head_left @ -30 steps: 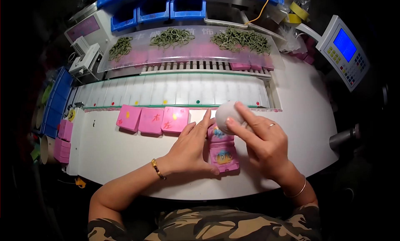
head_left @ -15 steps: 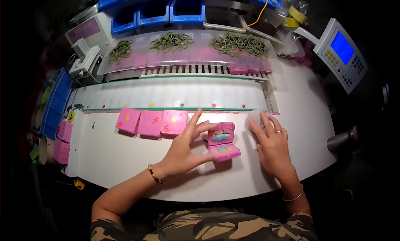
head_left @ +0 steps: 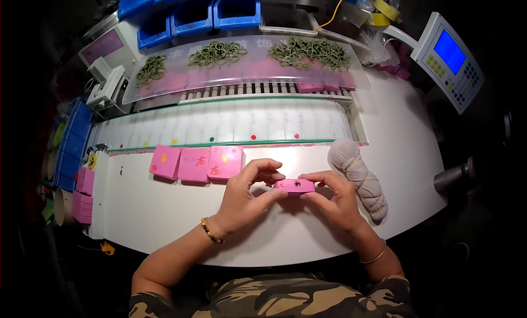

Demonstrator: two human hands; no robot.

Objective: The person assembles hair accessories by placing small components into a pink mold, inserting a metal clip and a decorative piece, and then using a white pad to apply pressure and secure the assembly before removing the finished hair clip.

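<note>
A pink two-part rubber mold (head_left: 295, 187) is closed between my hands above the white table, with its narrow side and a small dark hole facing me. My left hand (head_left: 245, 198) pinches its left end between thumb and fingers. At the right end, my right hand (head_left: 341, 204) grips it the same way. The inside of the mold is hidden. Just beyond my right hand lies a knotted whitish cloth pouch (head_left: 359, 172). Three pink mold blocks (head_left: 194, 165) with red and yellow marks sit in a row to the left of my hands.
Behind the blocks runs a white segmented conveyor (head_left: 219, 120) with coloured dots. A clear sheet over rollers carries heaps of green rings (head_left: 310, 51). Blue bins (head_left: 237, 11) line the back. A control panel (head_left: 450, 60) stands right; more pink blocks (head_left: 82, 200) are stacked left.
The mold was standing open, showing blue patches inside; now it is closed. My right hand has left the cloth pouch and taken the mold's right end. The conveyor's dots have shifted left.
</note>
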